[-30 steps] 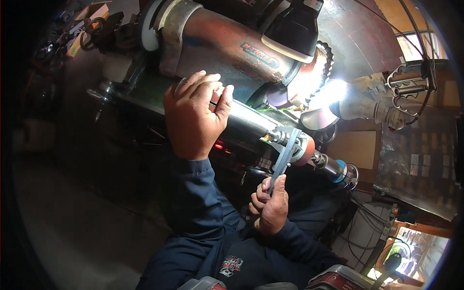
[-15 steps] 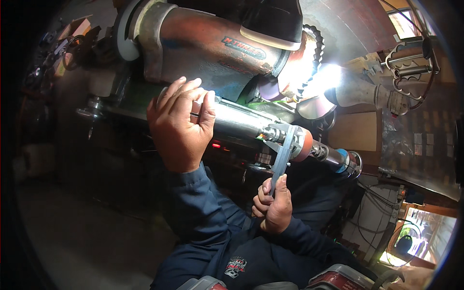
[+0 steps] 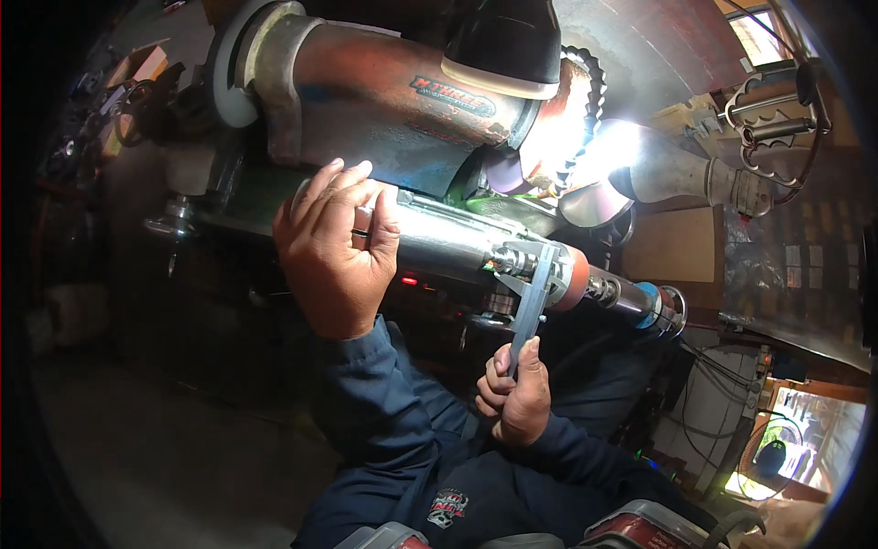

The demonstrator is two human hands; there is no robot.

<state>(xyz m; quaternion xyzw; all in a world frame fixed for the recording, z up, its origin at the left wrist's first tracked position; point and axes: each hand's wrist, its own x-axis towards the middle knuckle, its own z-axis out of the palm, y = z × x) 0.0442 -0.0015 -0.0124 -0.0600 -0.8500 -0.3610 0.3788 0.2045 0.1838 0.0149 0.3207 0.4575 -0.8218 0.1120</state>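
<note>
My left hand (image 3: 334, 256) is curled over a shiny steel cylinder (image 3: 439, 233) that lies diagonally across the grinding machine, thumb and fingers against it. Lower right, my right hand (image 3: 517, 398) grips the beam of a grey metal caliper (image 3: 532, 306). The caliper’s jaws lie across a small stepped metal fitting (image 3: 508, 261) at the cylinder’s right end, beside an orange-red round part (image 3: 574, 279); whether they touch the fitting I cannot tell. Past that part, a steel spindle (image 3: 626, 297) carries a blue ring.
A worn red machine housing (image 3: 393, 91) and black lamp hood (image 3: 494, 41) sit above my hands, beside a bright light and a jointed hose (image 3: 594, 87). At right are a metal panel (image 3: 786, 311), cables (image 3: 709, 371) and a fan (image 3: 773, 453); clutter (image 3: 137, 82) fills the upper left.
The machine appears shifted left in the view, and my left hand sits lower and further left in it. The caliper remains across the fitting in my right hand.
</note>
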